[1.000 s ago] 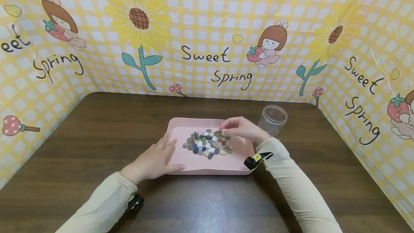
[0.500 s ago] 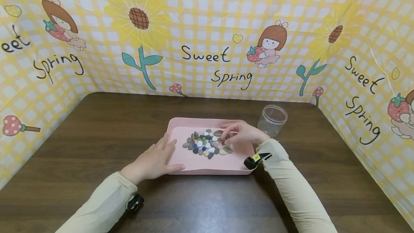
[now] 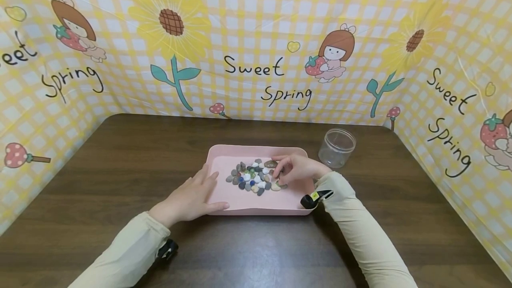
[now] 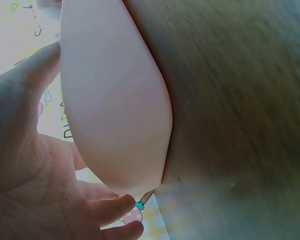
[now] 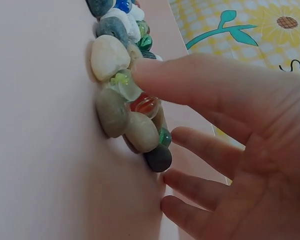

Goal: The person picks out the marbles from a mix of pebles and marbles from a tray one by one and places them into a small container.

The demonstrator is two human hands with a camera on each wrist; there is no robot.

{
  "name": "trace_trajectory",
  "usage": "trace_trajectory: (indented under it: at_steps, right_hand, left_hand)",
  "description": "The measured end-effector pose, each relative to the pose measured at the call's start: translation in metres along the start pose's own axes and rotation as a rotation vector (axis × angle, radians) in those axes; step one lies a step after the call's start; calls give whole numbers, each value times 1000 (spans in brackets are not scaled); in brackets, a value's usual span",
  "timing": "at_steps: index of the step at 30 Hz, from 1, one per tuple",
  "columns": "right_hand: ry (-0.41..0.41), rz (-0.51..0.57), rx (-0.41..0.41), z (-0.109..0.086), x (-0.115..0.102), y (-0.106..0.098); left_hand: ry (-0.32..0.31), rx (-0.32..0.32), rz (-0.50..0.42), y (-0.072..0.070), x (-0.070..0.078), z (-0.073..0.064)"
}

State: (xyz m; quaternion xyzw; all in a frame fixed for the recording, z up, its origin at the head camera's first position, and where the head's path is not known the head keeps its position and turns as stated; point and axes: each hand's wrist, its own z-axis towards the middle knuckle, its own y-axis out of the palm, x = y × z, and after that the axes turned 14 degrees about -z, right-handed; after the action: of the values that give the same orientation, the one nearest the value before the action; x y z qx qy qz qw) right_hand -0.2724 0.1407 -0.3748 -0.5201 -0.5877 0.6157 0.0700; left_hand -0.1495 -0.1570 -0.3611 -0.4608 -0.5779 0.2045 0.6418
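A pink tray (image 3: 224, 199) holds a cluster of pebbles (image 3: 261, 192) with glass marbles among them. My left hand (image 3: 190, 197) rests along the tray's left side with its fingers spread; the left wrist view has its thumb at the tray wall (image 4: 115, 100). Over the right end of the cluster, my right hand (image 3: 298, 168) has thumb and index finger bent down. In the right wrist view its thumb (image 5: 185, 80) touches the cluster beside a clear yellow-green marble (image 5: 125, 85), close to a red-and-clear one (image 5: 145, 105). The index fingertip is hidden there, so a grip cannot be confirmed.
A clear jar (image 3: 337, 148) without a lid stands on the brown wooden table (image 3: 256, 252), behind and right of the tray. Yellow checked cloth (image 3: 256, 26) with printed flowers and figures encloses the table at the back and sides.
My right hand has moved from the large dark pebble at the cluster's back right toward its front right. The left hand and tray have stayed in place.
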Motion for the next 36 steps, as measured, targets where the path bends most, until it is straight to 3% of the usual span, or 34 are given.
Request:
trace_trajectory:
  at_steps: [8,18,36]
  right_hand:
    - [-42,-46,6,1,0,0]
    - [-18,-82,26,2,0,3]
    - [-60,-121,54,4,1,3]
  left_hand:
    - [9,6,2,-1,0,0]
    - [5,2,3,-1,1,0]
    - [-8,-14,-17,-1,-1,1]
